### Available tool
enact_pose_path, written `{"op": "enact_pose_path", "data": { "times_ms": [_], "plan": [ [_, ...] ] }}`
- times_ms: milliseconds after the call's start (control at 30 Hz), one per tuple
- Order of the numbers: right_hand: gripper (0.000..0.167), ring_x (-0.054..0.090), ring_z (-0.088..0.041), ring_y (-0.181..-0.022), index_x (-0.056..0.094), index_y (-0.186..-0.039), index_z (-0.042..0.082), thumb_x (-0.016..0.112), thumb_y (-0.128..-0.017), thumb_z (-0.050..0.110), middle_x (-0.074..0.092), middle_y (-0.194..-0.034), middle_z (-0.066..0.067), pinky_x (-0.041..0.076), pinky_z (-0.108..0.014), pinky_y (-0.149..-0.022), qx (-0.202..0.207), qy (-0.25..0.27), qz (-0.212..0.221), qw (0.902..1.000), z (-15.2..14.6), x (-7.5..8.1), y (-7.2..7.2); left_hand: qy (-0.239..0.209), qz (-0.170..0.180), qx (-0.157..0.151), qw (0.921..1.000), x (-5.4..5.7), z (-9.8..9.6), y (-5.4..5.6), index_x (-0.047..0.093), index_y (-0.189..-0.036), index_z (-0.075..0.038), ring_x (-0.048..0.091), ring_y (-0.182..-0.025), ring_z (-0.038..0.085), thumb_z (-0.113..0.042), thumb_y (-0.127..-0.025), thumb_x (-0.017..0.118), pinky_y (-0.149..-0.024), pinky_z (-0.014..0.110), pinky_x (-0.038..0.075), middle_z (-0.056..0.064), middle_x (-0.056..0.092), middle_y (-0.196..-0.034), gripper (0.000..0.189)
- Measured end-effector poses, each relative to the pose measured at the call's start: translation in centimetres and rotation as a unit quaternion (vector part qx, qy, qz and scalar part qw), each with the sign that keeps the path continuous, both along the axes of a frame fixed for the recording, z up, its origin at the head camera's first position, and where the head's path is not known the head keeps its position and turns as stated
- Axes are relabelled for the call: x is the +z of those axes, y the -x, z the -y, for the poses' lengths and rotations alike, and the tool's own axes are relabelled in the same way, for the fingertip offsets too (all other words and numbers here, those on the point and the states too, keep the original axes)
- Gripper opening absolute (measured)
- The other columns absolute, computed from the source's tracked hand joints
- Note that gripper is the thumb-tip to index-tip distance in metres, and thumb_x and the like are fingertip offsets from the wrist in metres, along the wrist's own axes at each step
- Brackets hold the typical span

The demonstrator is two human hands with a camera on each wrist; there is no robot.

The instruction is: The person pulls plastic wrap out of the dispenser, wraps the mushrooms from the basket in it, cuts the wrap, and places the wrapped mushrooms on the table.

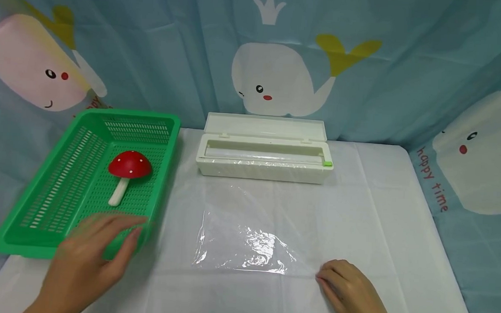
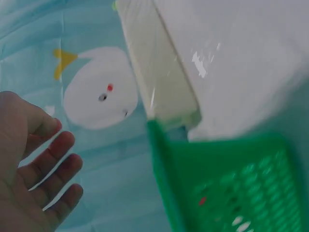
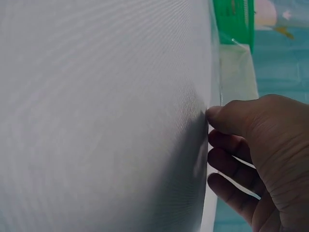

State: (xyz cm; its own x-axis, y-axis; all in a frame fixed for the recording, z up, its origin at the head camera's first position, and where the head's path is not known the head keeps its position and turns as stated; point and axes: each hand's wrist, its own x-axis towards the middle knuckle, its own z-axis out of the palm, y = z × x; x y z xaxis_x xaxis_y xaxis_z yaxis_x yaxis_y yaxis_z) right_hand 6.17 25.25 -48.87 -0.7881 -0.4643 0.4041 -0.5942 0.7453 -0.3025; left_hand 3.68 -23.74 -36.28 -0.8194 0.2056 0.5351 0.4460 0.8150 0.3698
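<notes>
Curtain: blue cloth (image 1: 169, 76) printed with whales; bounds the work area at the back and on both sides.
Table: white-covered surface (image 1: 370, 229); right edge runs in full view; near edge falls outside the head view. Widest stretch of cloth lies between box and right edge.
Basket: green, perforated (image 1: 129, 113), at the far left; its body masks most of the left table edge. A strip of cloth separates its right rim from the box and film.
Film: clear sheet (image 1: 247, 227), drawn over the box's front edge and lying on the cloth; near edge almost straight, right corner faint beside the right hand.
Box: white dispenser (image 1: 262, 170) near the back edge; lid (image 1: 265, 127) swung up and back, a roll visible inside.
Left hand: (image 1: 90, 254) raised over the basket's near rim, blurred; fingers loosely bent and spread, gap between thumb and forefinger, nothing held.
Right hand: (image 1: 350, 289) at the film's right corner, fingers bent, tips down at the surface; cannot tell whether it pinches the film or only touches there.
Mushroom: red-capped toy (image 1: 130, 164), lying inside the basket beyond the left hand; stem points toward the near rim, apart from the walls.
Tab: green (image 1: 328, 164), at the box's right end.
</notes>
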Motion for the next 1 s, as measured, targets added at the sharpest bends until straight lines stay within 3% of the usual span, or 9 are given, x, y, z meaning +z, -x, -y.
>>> {"op": "enact_pose_path", "data": {
  "times_ms": [67, 133, 233, 333, 467, 633, 800, 1000],
  "plan": [
    [0.032, 0.064, -0.007, -0.089, 0.075, -0.089, 0.021, 0.057, -0.109, 0.038, 0.068, -0.099, 0.011, 0.052, -0.022, -0.083, 0.000, -0.004, -0.001, 1.0000, 0.0, 0.1, 0.1, -0.002, -0.003, 0.021, 0.9998, 0.9, 1.2, 0.7, 0.080, -0.112, -0.011, 0.061, -0.100, 0.019, -0.049, -0.106, 0.057, -0.108, -0.001, 0.030, 0.008, 0.077, -0.101, 0.046],
    [0.045, 0.064, -0.008, -0.089, 0.074, -0.090, 0.021, 0.042, -0.113, 0.043, 0.068, -0.099, 0.011, 0.051, -0.023, -0.083, 0.001, -0.005, -0.005, 1.0000, 0.1, 0.1, 0.3, -0.001, 0.002, 0.040, 0.9992, 1.3, 2.4, 1.4, 0.080, -0.114, -0.009, 0.060, -0.103, 0.025, -0.036, -0.100, 0.068, -0.107, -0.001, 0.027, 0.012, 0.077, -0.103, 0.033],
    [0.044, 0.062, -0.008, -0.088, 0.072, -0.091, 0.020, 0.041, -0.114, 0.041, 0.067, -0.098, 0.011, 0.050, -0.024, -0.082, 0.002, -0.006, -0.012, 0.9999, 0.1, 0.2, 0.7, 0.019, 0.036, 0.072, 0.9966, 1.5, 4.0, 2.5, 0.077, -0.120, -0.007, 0.061, -0.107, 0.033, -0.016, -0.089, 0.075, -0.098, 0.005, 0.032, 0.016, 0.075, -0.109, 0.032],
    [0.043, 0.062, -0.009, -0.088, 0.071, -0.091, 0.020, 0.040, -0.114, 0.041, 0.067, -0.098, 0.011, 0.050, -0.025, -0.082, 0.000, -0.009, -0.011, 0.9999, 0.2, 0.1, 0.9, 0.048, 0.081, 0.093, 0.9912, 1.2, 5.3, 3.8, 0.072, -0.127, -0.002, 0.061, -0.111, 0.043, -0.011, -0.088, 0.078, -0.095, 0.032, 0.049, 0.023, 0.070, -0.118, 0.041],
    [0.046, 0.062, -0.007, -0.089, 0.071, -0.091, 0.021, 0.038, -0.114, 0.043, 0.067, -0.097, 0.012, 0.050, -0.024, -0.082, -0.006, -0.020, -0.007, 0.9998, 0.2, 0.0, 0.6, 0.082, 0.161, 0.107, 0.9776, 1.0, 6.8, 5.5, 0.062, -0.137, 0.004, 0.056, -0.118, 0.052, -0.021, -0.094, 0.076, -0.086, 0.071, 0.045, 0.032, 0.062, -0.130, 0.051],
    [0.047, 0.063, -0.010, -0.090, 0.072, -0.090, 0.022, 0.038, -0.114, 0.043, 0.067, -0.095, 0.011, 0.047, -0.026, -0.090, -0.006, -0.025, -0.008, 0.9996, 0.2, -0.2, 0.0, 0.086, 0.231, 0.112, 0.9626, 0.6, 8.0, 7.3, 0.053, -0.145, 0.007, 0.048, -0.128, 0.055, -0.028, -0.100, 0.071, -0.093, 0.074, 0.041, 0.036, 0.055, -0.141, 0.060],
    [0.045, 0.062, -0.013, -0.091, 0.072, -0.090, 0.022, 0.040, -0.114, 0.041, 0.068, -0.094, 0.011, 0.042, -0.029, -0.096, -0.009, -0.029, -0.010, 0.9995, 0.3, -0.1, 0.0, 0.090, 0.267, 0.093, 0.9549, -0.3, 9.0, 8.7, 0.049, -0.147, 0.011, 0.045, -0.130, 0.058, -0.030, -0.100, 0.072, -0.093, 0.077, 0.042, 0.038, 0.052, -0.144, 0.066],
    [0.049, 0.063, -0.012, -0.091, 0.072, -0.089, 0.021, 0.036, -0.114, 0.044, 0.068, -0.094, 0.011, 0.044, -0.028, -0.093, -0.015, -0.036, -0.001, 0.9992, 0.4, 0.0, -0.1, 0.099, 0.321, 0.077, 0.9387, -1.6, 10.0, 10.1, 0.044, -0.144, 0.022, 0.046, -0.126, 0.063, -0.033, -0.102, 0.070, -0.090, 0.080, 0.046, 0.046, 0.050, -0.141, 0.073]
  ]
}}
